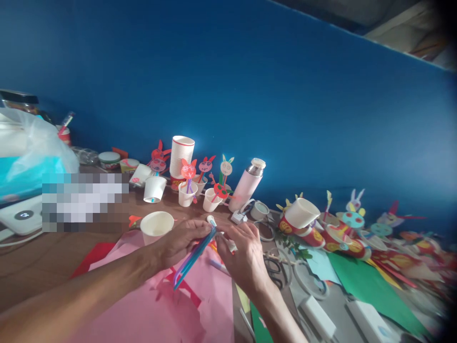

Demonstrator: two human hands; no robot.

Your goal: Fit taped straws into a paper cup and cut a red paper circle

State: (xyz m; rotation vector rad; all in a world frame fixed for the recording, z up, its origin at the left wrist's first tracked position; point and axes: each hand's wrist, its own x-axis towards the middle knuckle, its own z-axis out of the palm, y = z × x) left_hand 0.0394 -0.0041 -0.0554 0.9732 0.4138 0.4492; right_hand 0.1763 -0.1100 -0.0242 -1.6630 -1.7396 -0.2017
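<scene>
A thin bundle of blue and purple straws slants between my hands, its lower end hanging over pink paper. My left hand is closed, pinching the bundle near its upper end. Fingers of my right hand are bent in and meet the same upper end from the other side; the exact contact is partly hidden. A small white object shows just beyond the fingertips, too small to name. Beside my left wrist stands a white paper cup.
Small cups with paper animal heads on straws line the wall, near a pink thermos. Scissors, green paper and white power adapters lie right. A plastic bag sits left.
</scene>
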